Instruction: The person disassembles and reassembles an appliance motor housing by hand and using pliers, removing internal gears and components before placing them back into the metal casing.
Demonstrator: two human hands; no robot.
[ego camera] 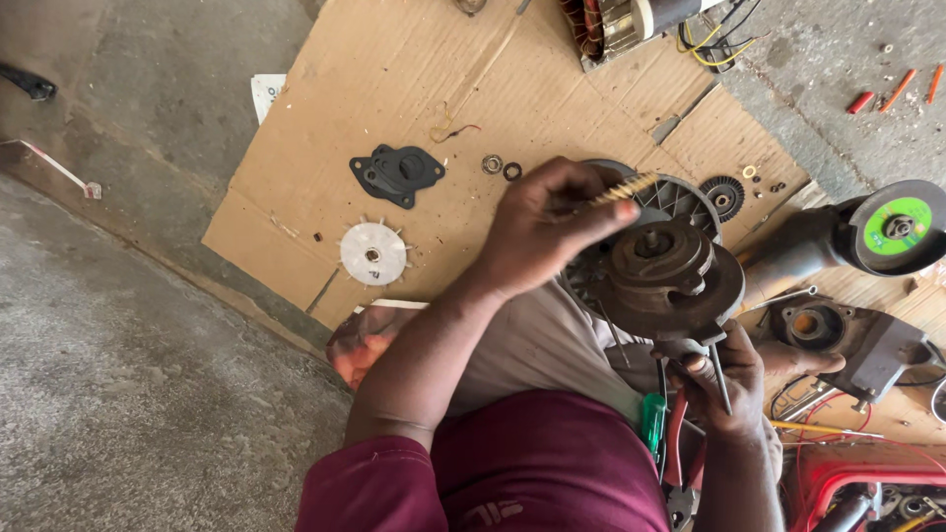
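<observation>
A person sits on a concrete floor beside a flattened sheet of cardboard point(414, 79), seen from above. Farthest left on the cardboard lies a black flat cover plate point(397, 174), and just below it a white plastic fan wheel point(372, 253) with short blades. A little to the right, two small rings, perhaps a bearing and a washer point(501, 166), rest side by side.

Near the middle, the person's left hand point(545, 225) is raised over the work, its fingers pinched shut on a thin brass-coloured threaded rod point(623, 189) that points to the right. Just right of that hand, above the person's lap, is a rusty round motor housing point(662, 274) with a short shaft standing up at its centre. Below it, the right hand point(724, 379) is closed around the housing's lower edge and a slim dark metal tool point(719, 379). The two hands are apart, with the housing between them.

Farther right an angle grinder point(855, 239) with a green-centred disc lies on the cardboard, and beneath it a grey cast metal casing point(845, 335).
</observation>
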